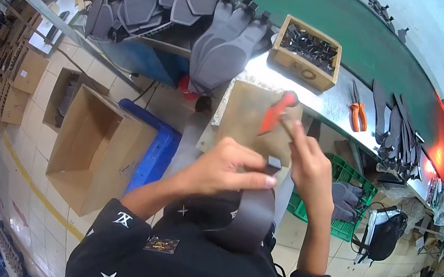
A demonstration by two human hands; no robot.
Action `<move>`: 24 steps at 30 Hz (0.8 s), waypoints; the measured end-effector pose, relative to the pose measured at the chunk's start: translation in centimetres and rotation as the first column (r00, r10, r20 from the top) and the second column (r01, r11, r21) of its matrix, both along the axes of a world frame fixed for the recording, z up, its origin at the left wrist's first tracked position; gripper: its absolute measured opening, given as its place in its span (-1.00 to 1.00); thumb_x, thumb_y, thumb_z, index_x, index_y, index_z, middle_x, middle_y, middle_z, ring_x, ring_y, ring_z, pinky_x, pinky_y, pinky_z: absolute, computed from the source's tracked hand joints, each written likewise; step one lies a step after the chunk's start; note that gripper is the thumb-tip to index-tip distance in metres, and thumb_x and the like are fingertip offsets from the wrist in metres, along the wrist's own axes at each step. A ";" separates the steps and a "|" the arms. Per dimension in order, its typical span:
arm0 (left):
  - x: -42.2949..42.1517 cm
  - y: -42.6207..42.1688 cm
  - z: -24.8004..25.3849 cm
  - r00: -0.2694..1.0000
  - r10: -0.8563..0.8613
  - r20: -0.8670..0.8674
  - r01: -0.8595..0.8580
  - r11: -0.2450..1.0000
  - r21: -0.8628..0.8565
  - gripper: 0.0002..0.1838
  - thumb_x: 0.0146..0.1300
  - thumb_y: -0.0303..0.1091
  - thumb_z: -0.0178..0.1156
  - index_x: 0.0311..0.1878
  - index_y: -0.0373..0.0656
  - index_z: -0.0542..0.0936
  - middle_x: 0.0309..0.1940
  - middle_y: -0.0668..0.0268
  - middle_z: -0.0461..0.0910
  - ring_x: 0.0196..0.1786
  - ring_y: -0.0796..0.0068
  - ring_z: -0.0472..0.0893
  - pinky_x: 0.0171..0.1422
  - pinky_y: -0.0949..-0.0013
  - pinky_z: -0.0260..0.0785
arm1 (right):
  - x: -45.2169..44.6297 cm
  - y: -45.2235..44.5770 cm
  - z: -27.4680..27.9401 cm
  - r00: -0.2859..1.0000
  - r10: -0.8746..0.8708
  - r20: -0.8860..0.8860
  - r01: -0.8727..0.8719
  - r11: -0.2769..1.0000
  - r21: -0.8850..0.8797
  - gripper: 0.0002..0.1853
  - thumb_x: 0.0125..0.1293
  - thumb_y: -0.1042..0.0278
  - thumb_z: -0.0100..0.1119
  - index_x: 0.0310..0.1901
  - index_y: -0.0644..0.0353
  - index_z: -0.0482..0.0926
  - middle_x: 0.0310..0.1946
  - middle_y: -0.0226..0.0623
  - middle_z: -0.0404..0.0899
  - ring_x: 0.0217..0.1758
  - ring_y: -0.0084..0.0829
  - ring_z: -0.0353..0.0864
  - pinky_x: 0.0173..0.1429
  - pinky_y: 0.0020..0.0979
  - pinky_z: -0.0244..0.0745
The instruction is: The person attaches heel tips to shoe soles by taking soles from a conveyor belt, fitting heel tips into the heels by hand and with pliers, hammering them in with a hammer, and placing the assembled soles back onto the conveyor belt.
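Observation:
My left hand point(229, 166) is closed on a grey shoe sole point(255, 212), gripping it near its narrow end. A small black clip point(274, 164) sits at that end, just beyond my thumb. The rest of the sole curves down against my shirt. In my right hand point(311, 169) is a hammer point(281, 113) with an orange-red head, somewhat blurred. The fingers wrap round its handle, and the head is raised above the clip, apart from it. Under the hammer lies a tan board point(243, 103) on the bench corner.
Piled grey soles point(139, 2) lie at the back left. A wooden box point(305, 70) of small black parts and orange-handled pliers point(358, 112) rest on the bench. Dark strips point(398, 131) lie right. Below are a cardboard box point(107, 148), a blue crate point(157, 154) and a green crate point(352, 227).

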State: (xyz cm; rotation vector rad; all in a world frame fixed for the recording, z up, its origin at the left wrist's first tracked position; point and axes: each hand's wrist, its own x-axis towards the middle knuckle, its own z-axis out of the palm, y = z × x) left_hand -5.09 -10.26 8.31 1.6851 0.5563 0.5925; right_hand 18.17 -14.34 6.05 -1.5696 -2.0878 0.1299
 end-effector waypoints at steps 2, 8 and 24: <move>-0.2 -1.8 0.4 0.997 0.009 0.076 0.000 0.992 -0.125 -0.74 0.31 -0.27 0.36 -0.36 -0.31 0.67 -0.56 0.21 0.54 -0.44 0.56 0.49 -0.29 0.38 0.30 | -0.1 0.1 -0.4 0.980 0.117 0.161 -0.084 0.976 -0.201 -0.52 0.36 0.44 0.24 0.32 0.16 0.51 -0.14 -0.14 0.64 -0.14 -0.11 0.66 -0.10 -0.20 0.55; -0.1 -3.8 0.5 0.986 -0.017 0.168 0.076 0.932 -0.354 -0.61 0.34 -0.18 0.36 -0.46 -0.33 0.62 -0.69 0.34 0.37 -0.53 0.70 0.28 -0.42 0.39 0.14 | -0.7 -1.0 2.6 0.662 0.328 -0.674 -0.498 0.865 -0.069 -0.57 0.39 0.12 0.27 0.13 0.29 0.65 0.05 -0.11 0.70 0.08 -0.09 0.68 0.18 -0.11 0.51; 0.4 -2.3 2.5 0.858 -0.480 0.185 0.512 0.763 -0.394 -0.70 0.38 -0.23 0.34 0.02 -0.23 0.72 -0.31 0.25 0.74 -0.28 0.48 0.66 -0.14 0.42 0.43 | -1.1 0.6 4.9 0.211 0.626 -0.751 -0.869 0.472 0.150 -0.67 0.26 0.22 0.27 -0.42 0.39 0.56 -0.57 -0.24 0.44 -0.58 -0.20 0.38 -0.51 -0.31 0.25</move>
